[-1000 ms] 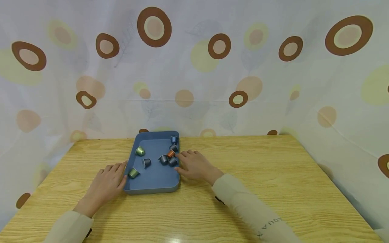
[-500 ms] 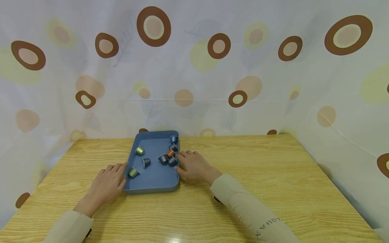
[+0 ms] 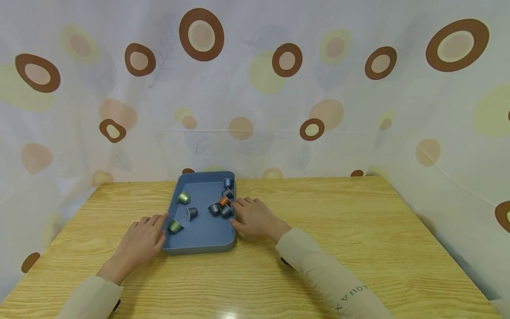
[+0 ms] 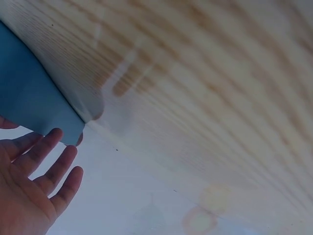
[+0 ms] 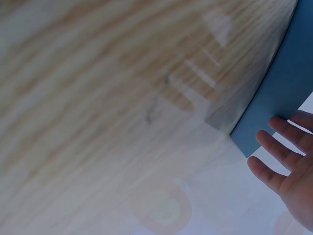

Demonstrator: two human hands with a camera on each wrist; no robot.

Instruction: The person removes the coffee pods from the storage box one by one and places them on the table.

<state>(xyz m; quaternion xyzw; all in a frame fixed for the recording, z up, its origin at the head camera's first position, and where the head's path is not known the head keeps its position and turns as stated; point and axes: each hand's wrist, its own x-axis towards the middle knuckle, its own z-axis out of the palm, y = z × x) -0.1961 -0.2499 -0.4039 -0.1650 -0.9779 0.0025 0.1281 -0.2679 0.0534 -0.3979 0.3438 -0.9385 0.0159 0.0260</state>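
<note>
A blue rectangular tray (image 3: 203, 237) sits on the table in the head view, with several coffee capsules lying in it. Two green capsules, one upper (image 3: 183, 198) and one lower (image 3: 175, 227), lie along its left side, a dark grey capsule (image 3: 192, 213) beside them. On the right, an orange capsule (image 3: 225, 201) is bunched with dark ones (image 3: 214, 209), a blue capsule (image 3: 228, 183) above. My left hand (image 3: 141, 239) rests at the tray's left rim, fingers loosely extended; my right hand (image 3: 255, 217) does likewise at the right rim. Both wrist views show spread fingers against the tray's outer wall (image 4: 34, 93).
The light wood table (image 3: 338, 248) extends widely to the right and in front of the tray. A patterned cloth (image 3: 255, 97) with brown and beige circles hangs behind the table and at its sides, close to the tray's far end.
</note>
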